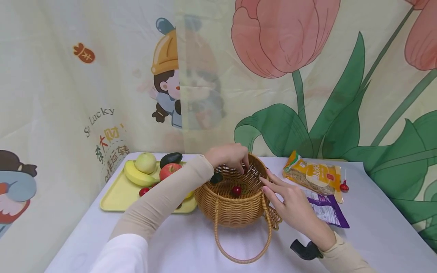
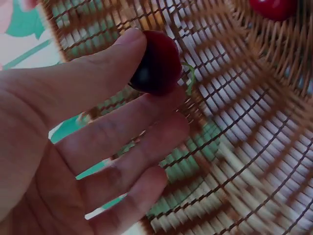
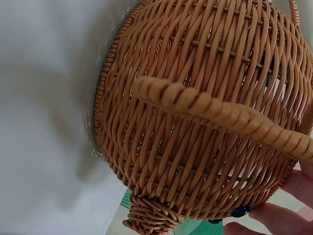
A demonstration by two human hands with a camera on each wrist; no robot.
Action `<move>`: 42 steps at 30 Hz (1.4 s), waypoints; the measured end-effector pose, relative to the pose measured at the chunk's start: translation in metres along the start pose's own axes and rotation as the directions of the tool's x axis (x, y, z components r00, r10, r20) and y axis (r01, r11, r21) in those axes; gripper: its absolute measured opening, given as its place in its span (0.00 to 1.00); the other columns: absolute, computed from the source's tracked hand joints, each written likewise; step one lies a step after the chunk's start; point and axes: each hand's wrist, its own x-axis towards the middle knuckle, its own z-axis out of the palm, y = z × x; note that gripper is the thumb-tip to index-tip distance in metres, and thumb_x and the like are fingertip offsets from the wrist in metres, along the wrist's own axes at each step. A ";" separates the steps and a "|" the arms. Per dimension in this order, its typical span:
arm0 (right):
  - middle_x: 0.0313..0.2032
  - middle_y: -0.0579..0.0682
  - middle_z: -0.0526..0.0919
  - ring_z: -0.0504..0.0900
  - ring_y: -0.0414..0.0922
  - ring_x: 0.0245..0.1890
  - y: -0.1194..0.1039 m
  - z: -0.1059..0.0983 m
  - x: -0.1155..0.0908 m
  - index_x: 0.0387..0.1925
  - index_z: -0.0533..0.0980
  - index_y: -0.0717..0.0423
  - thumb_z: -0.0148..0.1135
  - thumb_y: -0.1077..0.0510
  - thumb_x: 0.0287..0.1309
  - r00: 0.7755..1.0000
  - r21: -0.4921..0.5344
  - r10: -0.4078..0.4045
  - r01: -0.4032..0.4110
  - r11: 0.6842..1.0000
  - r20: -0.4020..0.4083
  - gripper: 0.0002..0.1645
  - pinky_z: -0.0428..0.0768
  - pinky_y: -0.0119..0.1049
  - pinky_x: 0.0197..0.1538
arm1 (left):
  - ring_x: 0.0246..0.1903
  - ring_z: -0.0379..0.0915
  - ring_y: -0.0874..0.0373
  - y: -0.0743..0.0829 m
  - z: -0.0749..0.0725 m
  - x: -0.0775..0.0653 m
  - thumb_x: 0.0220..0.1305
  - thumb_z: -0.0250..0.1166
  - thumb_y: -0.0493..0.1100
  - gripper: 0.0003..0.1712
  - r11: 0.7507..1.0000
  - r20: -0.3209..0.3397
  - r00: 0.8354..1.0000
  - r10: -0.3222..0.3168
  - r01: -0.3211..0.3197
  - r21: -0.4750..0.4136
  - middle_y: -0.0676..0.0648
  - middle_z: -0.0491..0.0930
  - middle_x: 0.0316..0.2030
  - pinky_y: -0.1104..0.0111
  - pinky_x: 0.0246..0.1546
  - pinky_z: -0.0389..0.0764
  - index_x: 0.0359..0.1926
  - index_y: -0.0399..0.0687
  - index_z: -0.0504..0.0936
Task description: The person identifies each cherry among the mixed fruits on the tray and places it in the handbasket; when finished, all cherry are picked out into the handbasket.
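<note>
Here, we see left hand (image 1: 228,156) pinching round dark-red cherry (image 2: 159,61) inside brown wicker basket (image 1: 235,212); right of grip, right hand (image 1: 290,203), fingers extended, touches basket.

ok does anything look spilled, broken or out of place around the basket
Nothing stands out. The basket sits upright with its handle folded down on the person's side, the left hand pinches a dark red cherry at its mouth, and no spill or damage shows.

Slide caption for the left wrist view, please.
Left hand pinches a round, dark-red cherry inside a brown woven wicker basket, another red cherry nearby.
</note>
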 end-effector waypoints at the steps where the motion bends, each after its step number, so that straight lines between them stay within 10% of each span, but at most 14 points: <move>1: 0.68 0.63 0.74 0.87 0.47 0.30 0.000 0.000 0.000 0.63 0.79 0.57 0.58 0.53 0.74 1.000 0.002 0.002 -0.002 1.000 0.001 0.22 0.88 0.43 0.42 | 0.50 0.82 0.61 0.000 0.002 0.000 0.65 0.72 0.46 0.14 1.000 0.002 1.000 0.003 -0.003 -0.005 0.53 0.88 0.53 0.67 0.52 0.84 0.52 0.56 0.90; 8: 0.69 0.62 0.74 0.80 0.39 0.24 -0.001 0.000 0.000 0.63 0.79 0.57 0.58 0.52 0.75 1.000 -0.006 0.015 -0.015 1.000 -0.001 0.22 0.83 0.34 0.33 | 0.52 0.82 0.61 0.001 0.006 0.001 0.65 0.73 0.46 0.16 1.000 0.001 1.000 0.018 -0.018 0.016 0.55 0.88 0.54 0.68 0.52 0.83 0.53 0.57 0.90; 16: 0.69 0.62 0.74 0.83 0.65 0.57 0.001 0.001 -0.001 0.63 0.79 0.57 0.58 0.52 0.75 1.000 -0.001 0.016 -0.016 1.000 0.002 0.22 0.83 0.54 0.54 | 0.58 0.80 0.59 0.003 0.008 -0.001 0.65 0.72 0.50 0.19 1.000 0.023 1.000 -0.001 0.000 0.018 0.54 0.86 0.57 0.65 0.57 0.82 0.56 0.58 0.88; 29: 0.69 0.62 0.73 0.84 0.63 0.57 0.000 0.000 0.000 0.63 0.79 0.58 0.57 0.53 0.75 1.000 0.005 0.009 -0.009 1.000 0.011 0.22 0.83 0.54 0.54 | 0.44 0.87 0.64 0.000 -0.001 -0.003 0.65 0.73 0.50 0.23 0.987 -0.085 0.993 0.077 -0.088 -0.133 0.50 0.89 0.50 0.71 0.46 0.85 0.59 0.51 0.86; 37: 0.69 0.63 0.74 0.83 0.64 0.58 0.000 -0.001 0.000 0.63 0.79 0.58 0.57 0.53 0.75 1.000 -0.002 0.000 0.000 1.000 0.004 0.22 0.84 0.54 0.53 | 0.39 0.86 0.65 0.003 -0.034 -0.045 0.68 0.70 0.49 0.22 0.963 -0.310 0.942 0.128 -0.193 -0.190 0.52 0.91 0.44 0.73 0.42 0.82 0.61 0.52 0.84; 42: 0.69 0.62 0.73 0.81 0.37 0.23 -0.001 0.000 0.000 0.64 0.78 0.57 0.56 0.52 0.76 1.000 -0.006 0.014 -0.014 1.000 0.014 0.22 0.88 0.41 0.43 | 0.40 0.86 0.60 -0.006 -0.030 -0.099 0.66 0.71 0.47 0.23 0.964 -0.473 0.878 0.067 -0.179 -0.195 0.51 0.91 0.45 0.68 0.41 0.84 0.62 0.52 0.84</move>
